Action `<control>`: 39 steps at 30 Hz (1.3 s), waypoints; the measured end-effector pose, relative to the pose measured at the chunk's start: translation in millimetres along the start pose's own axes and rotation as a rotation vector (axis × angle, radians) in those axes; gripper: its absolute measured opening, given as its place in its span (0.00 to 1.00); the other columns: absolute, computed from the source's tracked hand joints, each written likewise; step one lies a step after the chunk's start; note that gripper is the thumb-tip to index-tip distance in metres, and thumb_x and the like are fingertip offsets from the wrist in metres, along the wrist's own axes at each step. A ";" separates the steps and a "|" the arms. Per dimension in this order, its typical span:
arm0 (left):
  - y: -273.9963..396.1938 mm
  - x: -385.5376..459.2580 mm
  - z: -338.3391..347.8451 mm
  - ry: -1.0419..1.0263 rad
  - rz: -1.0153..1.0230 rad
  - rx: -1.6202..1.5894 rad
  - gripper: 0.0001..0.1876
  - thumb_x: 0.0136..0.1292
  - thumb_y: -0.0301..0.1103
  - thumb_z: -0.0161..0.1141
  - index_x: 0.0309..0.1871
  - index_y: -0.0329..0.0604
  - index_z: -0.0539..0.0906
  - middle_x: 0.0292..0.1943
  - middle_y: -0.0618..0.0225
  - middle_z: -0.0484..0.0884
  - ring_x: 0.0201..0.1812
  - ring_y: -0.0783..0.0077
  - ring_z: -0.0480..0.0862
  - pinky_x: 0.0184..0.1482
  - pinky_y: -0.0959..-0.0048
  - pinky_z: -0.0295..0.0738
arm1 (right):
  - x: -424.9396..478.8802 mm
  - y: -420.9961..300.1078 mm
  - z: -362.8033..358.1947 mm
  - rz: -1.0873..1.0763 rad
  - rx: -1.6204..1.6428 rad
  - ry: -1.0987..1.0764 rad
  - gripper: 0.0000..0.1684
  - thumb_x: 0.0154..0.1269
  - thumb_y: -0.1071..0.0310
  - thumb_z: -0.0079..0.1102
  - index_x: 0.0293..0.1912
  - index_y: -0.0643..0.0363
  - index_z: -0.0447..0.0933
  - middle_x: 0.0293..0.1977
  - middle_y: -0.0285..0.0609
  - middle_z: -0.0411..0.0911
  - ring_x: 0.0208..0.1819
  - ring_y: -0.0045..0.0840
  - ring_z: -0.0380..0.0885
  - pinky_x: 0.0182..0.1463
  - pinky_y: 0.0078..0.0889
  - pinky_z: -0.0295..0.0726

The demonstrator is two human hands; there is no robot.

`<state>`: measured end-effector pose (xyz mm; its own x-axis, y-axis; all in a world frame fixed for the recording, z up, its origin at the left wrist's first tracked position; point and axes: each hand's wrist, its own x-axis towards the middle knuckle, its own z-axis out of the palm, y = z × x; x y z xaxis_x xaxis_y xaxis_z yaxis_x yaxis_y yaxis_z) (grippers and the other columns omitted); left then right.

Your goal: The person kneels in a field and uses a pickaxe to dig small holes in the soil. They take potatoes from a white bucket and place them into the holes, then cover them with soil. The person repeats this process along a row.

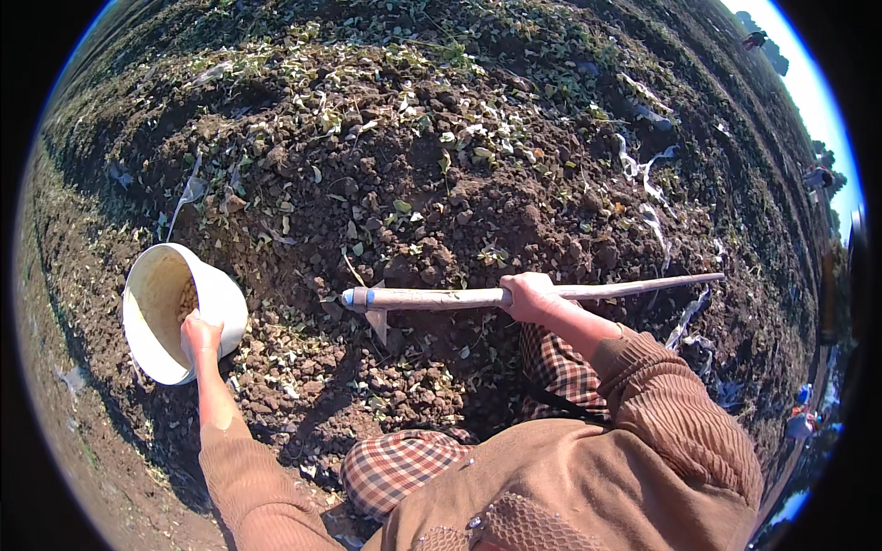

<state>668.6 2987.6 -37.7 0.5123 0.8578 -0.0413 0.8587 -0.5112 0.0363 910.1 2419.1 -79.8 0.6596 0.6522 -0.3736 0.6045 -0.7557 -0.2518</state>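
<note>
My left hand [202,336] is at the near right rim of a white plastic bucket [224,303] and appears to grip it, fingers over the edge. The fingertips are partly hidden. Inside the bucket lie small, round, tan pieces [189,296], too small to identify. My right hand [532,296] is wrapped around the wooden handle of a hoe [441,298]. The handle lies crosswise before my knees, its thin end to the right. At the left end a metal band and blue wrapping surround it, and a pointed metal blade [377,322] meets the soil.
Loose, cloddy soil [427,227] with dry leaves spreads ahead in ridges. Torn plastic film [651,179] lies at the right, and another strip [186,196] stands behind the bucket. My checked trouser knee [406,468] is close to the ground. Distant people [818,178] are at the far right.
</note>
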 end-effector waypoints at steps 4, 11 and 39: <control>-1.4 1.5 0.1 0.011 -0.010 0.035 0.20 0.44 0.41 0.76 0.41 0.45 0.85 0.40 0.53 0.88 0.44 0.49 0.87 0.47 0.54 0.81 | 40.6 -18.6 -40.6 0.032 0.078 0.179 0.19 0.55 0.48 0.69 0.31 0.53 0.78 0.24 0.42 0.81 0.31 0.41 0.83 0.37 0.44 0.82; -4.9 16.6 11.8 0.011 -0.024 0.061 0.19 0.43 0.40 0.77 0.40 0.44 0.86 0.39 0.54 0.88 0.43 0.49 0.87 0.46 0.54 0.82 | 155.8 79.6 -89.7 0.139 0.359 0.521 0.30 0.66 0.51 0.61 0.63 0.53 0.70 0.58 0.51 0.71 0.58 0.46 0.75 0.60 0.44 0.75; 18.1 21.3 20.3 0.064 -0.049 0.131 0.18 0.43 0.39 0.76 0.35 0.39 0.85 0.36 0.51 0.87 0.40 0.47 0.87 0.45 0.55 0.81 | 345.1 254.1 -56.2 0.532 0.653 0.609 0.12 0.59 0.59 0.58 0.37 0.56 0.82 0.29 0.46 0.82 0.32 0.34 0.81 0.39 0.35 0.79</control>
<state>695.3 2995.5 -58.2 0.4717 0.8814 0.0238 0.8788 -0.4677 -0.0948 1316.4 2455.5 -222.5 0.9940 0.0073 -0.1094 -0.0705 -0.7217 -0.6886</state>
